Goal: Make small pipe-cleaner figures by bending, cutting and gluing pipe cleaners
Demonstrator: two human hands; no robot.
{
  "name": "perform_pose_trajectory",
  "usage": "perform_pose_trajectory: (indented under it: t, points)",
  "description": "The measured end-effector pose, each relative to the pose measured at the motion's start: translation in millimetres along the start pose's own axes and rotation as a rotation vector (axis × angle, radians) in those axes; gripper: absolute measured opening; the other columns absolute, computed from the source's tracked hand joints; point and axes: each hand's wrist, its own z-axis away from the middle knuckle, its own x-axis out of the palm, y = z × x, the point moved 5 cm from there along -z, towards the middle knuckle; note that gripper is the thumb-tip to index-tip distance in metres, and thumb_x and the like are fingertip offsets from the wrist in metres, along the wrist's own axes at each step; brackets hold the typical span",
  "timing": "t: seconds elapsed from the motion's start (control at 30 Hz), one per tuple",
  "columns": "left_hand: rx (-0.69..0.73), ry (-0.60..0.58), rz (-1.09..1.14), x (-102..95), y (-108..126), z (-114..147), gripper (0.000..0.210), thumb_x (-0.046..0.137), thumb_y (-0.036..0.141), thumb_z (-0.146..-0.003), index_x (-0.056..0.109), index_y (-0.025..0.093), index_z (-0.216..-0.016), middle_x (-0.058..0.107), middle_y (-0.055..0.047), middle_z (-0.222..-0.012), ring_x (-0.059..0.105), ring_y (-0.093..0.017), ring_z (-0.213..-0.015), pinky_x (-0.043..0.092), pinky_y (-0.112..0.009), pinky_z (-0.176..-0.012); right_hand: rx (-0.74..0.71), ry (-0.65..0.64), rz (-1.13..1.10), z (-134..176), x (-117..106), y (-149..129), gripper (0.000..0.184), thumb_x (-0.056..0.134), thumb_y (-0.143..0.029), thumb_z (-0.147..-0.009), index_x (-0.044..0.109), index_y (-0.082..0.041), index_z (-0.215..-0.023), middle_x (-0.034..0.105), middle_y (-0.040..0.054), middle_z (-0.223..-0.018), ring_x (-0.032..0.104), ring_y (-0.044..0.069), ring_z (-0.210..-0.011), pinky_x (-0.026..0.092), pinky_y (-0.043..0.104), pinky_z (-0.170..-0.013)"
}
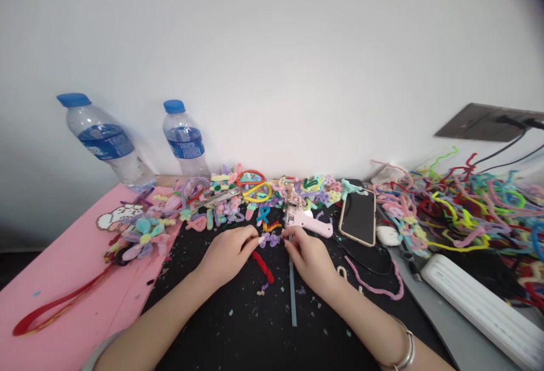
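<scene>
Centrally, low over the black bench (pixel 238 331): left hand (pixel 227 255) and right hand (pixel 312 258), fingertips drawn together and almost meeting, pinched from either side on a small purple pipe-cleaner piece (pixel 270 239). Sits directly between the two hands, equally near each, just off the bench, its short length running left to right from one set of fingertips to the other. Just below, a red pipe-cleaner piece (pixel 263 267), lying diagonally from the left fingertips down toward the right. Beside the right hand, a thin grey glue stick (pixel 293 291), long axis running straight toward the viewer. Just beyond the right hand's knuckles, a pink glue gun (pixel 306 222) on its side, nozzle pointing left. Farther right, a phone (pixel 358 216) face up, then a large tangle of coloured pipe cleaners (pixel 467 207). Back left, two water bottles (pixel 185 139) against the wall, pink sheet (pixel 63 280) beneath.
</scene>
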Motion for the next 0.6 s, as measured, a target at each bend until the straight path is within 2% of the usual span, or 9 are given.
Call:
perform_pose_trajectory:
  t: [0.1,0.2,0.33,0.47,0.6]
  points:
    - [-0.005,0.0,-0.045,1.9,-2.5,0.7,0.023,0.039,0.031,-0.088,0.048,0.02,-0.07,0.056,0.0,-0.069,0.052,-0.016,-0.065,0.03,-0.024,-0.058,-0.048,-0.02,0.01,3.2,-3.2,-8.8,0.015,0.046,-0.024,-0.085,0.051,-0.019,-0.098,0.053,-0.0033,-0.06,0.051,0.012,-0.053,0.032,0.021,-0.052]
    - [-0.008,0.027,-0.024,1.2,-2.8,0.7,0.026,0.037,0.032,-0.089,0.046,0.019,-0.068,0.053,0.001,-0.066,0.05,-0.015,-0.062,0.029,-0.024,-0.057,-0.16,-0.145,0.063,7.8,-0.7,-22.9,0.011,0.054,-0.03,-0.081,0.056,-0.021,-0.088,0.053,-0.004,-0.058,0.051,0.011,-0.052,0.03,0.021,-0.051]
    - [-0.057,0.179,0.108,-8.7,-8.1,0.0,0.034,0.033,0.034,-0.09,0.04,0.018,-0.061,0.041,0.004,-0.054,0.041,-0.011,-0.052,0.028,-0.023,-0.053,-0.206,-0.271,0.186,11.4,5.9,-30.6,0.021,0.063,-0.037,-0.074,0.057,-0.022,-0.086,0.057,-0.0045,-0.061,0.053,0.011,-0.056,0.029,0.021,-0.053]
    - [-0.169,0.332,0.298,-20.0,-22.2,-0.6,0.035,0.035,0.037,-0.089,0.041,0.018,-0.061,0.037,0.005,-0.05,0.037,-0.011,-0.048,0.027,-0.022,-0.049,-0.228,-0.259,0.23,13.1,11.8,-30.2,0.009,0.057,-0.03,-0.078,0.057,-0.022,-0.083,0.06,-0.0039,-0.065,0.055,0.011,-0.059,0.03,0.021,-0.056]
    - [-0.21,0.377,0.405,-24.2,-30.6,-2.4,0.034,0.035,0.038,-0.089,0.045,0.018,-0.064,0.035,0.006,-0.048,0.035,-0.01,-0.046,0.027,-0.023,-0.048,-0.257,-0.216,0.205,16.5,14.8,-31.9,0.002,0.054,-0.023,-0.078,0.056,-0.022,-0.078,0.057,-0.0044,-0.059,0.053,0.011,-0.055,0.029,0.021,-0.055]
